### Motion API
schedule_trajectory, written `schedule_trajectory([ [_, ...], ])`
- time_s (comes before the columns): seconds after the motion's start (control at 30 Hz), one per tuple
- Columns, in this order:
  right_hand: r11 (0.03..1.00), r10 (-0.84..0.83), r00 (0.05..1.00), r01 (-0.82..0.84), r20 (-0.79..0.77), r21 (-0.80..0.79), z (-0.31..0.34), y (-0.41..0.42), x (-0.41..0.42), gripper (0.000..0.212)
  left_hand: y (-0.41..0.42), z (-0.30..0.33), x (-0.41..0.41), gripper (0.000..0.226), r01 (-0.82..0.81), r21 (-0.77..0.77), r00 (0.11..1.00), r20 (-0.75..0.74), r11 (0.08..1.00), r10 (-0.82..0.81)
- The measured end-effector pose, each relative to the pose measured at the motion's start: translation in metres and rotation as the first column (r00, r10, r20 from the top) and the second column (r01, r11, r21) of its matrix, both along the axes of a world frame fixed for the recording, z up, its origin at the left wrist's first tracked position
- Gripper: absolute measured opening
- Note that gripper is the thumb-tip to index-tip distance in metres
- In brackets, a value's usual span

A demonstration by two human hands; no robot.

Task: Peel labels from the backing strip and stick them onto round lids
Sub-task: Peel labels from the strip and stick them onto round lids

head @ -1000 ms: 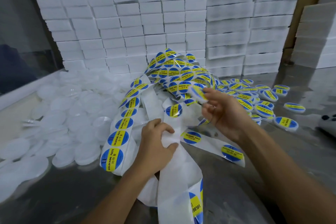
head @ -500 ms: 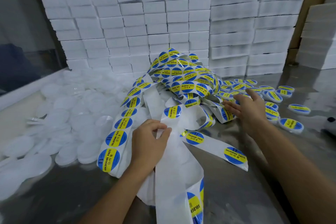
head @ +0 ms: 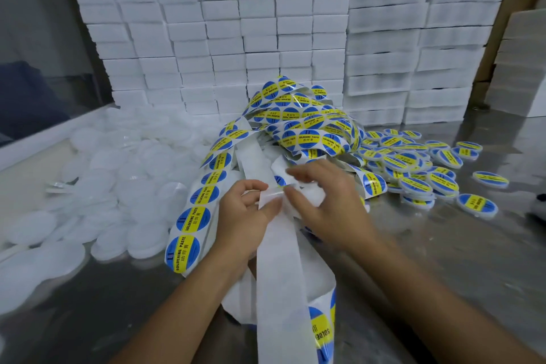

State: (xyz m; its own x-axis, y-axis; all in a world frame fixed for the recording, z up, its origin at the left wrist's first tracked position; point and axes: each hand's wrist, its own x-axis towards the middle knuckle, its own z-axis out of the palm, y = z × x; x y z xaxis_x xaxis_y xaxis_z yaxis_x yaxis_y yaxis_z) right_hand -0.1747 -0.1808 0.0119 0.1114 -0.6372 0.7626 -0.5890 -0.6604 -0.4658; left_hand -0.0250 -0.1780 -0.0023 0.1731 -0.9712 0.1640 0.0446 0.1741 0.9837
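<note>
Left hand (head: pixel 242 216) pinching white backing strip (head: pixel 277 248); right hand (head: pixel 328 210) beside it, fingertips blurred, grip unclear; labelled lids (head: pixel 413 162) uncountable.

I count my two hands (head: pixel 245 216) (head: pixel 328 210), one tangled strip (head: pixel 277 269), lids (head: pixel 413 162) at two o'clock and blanks (head: pixel 118 180) at nine, both past counting.

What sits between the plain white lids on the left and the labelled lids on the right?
In the head view, the tangled label strip and both hands, left hand and right hand, working its backing.
</note>
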Motion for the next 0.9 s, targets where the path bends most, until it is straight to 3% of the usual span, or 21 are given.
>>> schedule_trajectory([
  [0.1,0.999,-0.012,0.990,0.006,-0.141,-0.047,-0.0060,0.0015,0.0068,0.011,0.0008,0.0011,-0.0009,0.029,0.038,-0.071,0.999,0.025,0.997,-0.036],
  [0.27,0.991,-0.062,0.968,0.029,-0.244,-0.134,-0.0076,-0.0009,0.0055,0.008,0.0016,-0.0011,-0.0028,0.038,0.083,-0.162,0.990,0.124,0.983,-0.063],
  [0.57,0.987,-0.099,0.971,0.068,-0.215,-0.149,-0.0075,-0.0012,0.0047,0.007,0.0005,-0.0042,0.0002,0.044,0.126,-0.321,0.940,0.341,0.939,-0.010],
  [0.77,0.983,-0.156,0.934,0.117,-0.323,-0.138,-0.0077,0.0000,0.0035,0.012,0.0008,-0.0040,0.0015,0.043,0.129,-0.371,0.904,0.425,0.920,0.045],
  [0.9,0.990,-0.138,0.956,0.123,-0.259,-0.072,-0.0099,-0.0010,0.0038,0.011,0.0014,-0.0047,0.0024,0.038,0.137,-0.379,0.883,0.466,0.915,0.061],
])
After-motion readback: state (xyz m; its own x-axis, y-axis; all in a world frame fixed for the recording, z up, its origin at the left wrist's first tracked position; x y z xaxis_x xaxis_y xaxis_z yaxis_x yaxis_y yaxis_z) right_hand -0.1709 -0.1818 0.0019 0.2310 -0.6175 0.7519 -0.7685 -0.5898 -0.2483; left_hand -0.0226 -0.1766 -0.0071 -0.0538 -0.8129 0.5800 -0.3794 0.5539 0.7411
